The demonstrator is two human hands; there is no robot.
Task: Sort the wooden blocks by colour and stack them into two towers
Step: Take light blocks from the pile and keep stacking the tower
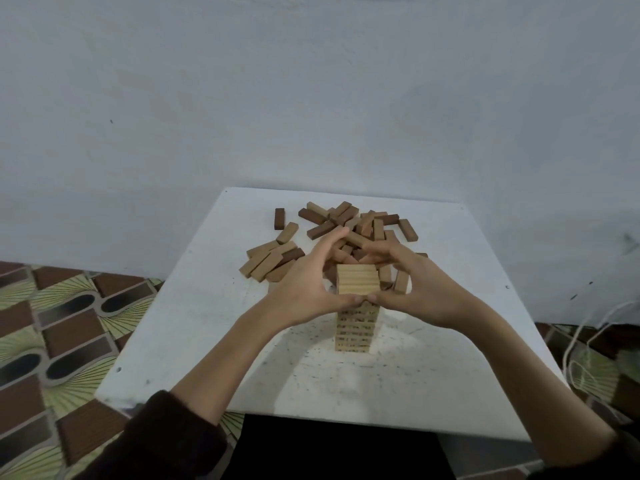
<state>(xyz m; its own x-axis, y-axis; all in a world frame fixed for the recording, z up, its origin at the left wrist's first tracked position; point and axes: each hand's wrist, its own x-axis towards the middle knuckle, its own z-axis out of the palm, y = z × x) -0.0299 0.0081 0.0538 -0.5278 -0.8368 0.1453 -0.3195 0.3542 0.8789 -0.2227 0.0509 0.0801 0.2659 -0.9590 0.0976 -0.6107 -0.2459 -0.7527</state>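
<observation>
- Flooring with a brown and green pattern showed left of the white tabletop.
- One dark block lay alone toward the far left of the tabletop, just apart from the rest.
- The left hand curved round the top of the light tower, with its thumb on the near face and its fingers arched toward the far side. Whether those fingertips touched the wood could not be told.
- That tower stood near the middle of the tabletop. It had many layers of pale, grained wood, its sides were roughly flush, and no dark piece was in it. The step seemed to be squaring it up. That looked best done with light, even pressure from both sides at once, never a push from one hand alone.
- Behind it the pile of mixed pale and dark blocks lay jumbled, and no second tower was begun.
- The right hand mirrored the left, its thumb meeting the other thumb on the near face and its fingers hooked over the far edge.
- A pale cord trailed at far right.
</observation>
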